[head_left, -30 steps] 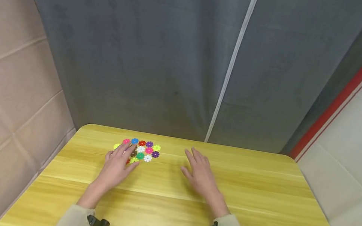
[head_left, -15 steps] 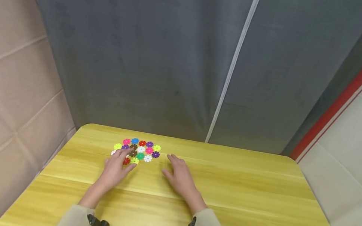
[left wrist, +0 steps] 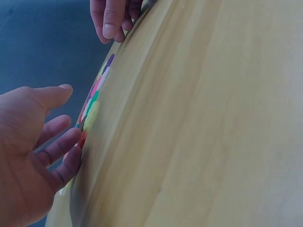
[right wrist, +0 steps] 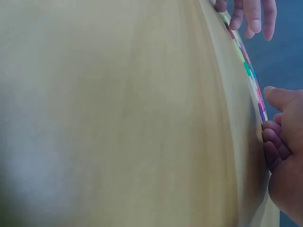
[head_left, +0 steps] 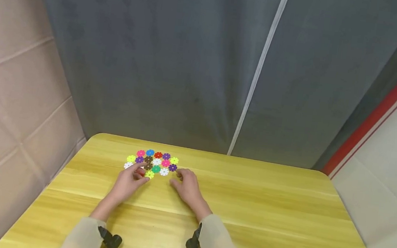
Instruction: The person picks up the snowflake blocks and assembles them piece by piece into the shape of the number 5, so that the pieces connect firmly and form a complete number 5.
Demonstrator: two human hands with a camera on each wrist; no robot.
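Discs: a flat cluster of small flower-shaped discs (head_left: 152, 162) in pink, blue, red, purple, yellow, white, green and brown lies on the far left part of the table, each just beside its neighbours.
Table: yellow wood-grain top (head_left: 265, 215) with rounded far corners.
Left hand: your left hand (head_left: 128, 180) lies at the near left edge of the cluster, fingers loosely spread and holding nothing; the fingertips (left wrist: 75, 137) touch the nearest discs, a red one among them.
Right hand: your right hand (head_left: 186, 183) lies just right of the cluster, fingers lightly bent and gripping nothing; its fingertips (right wrist: 270, 130) sit at the purple disc (head_left: 172, 167) on the right edge, contact too fine to tell.
Sleeves: pale sleeves cover both forearms, each with a black wrist camera (head_left: 111, 240).
Backdrop: grey curtain (head_left: 177, 55) hangs behind the table.
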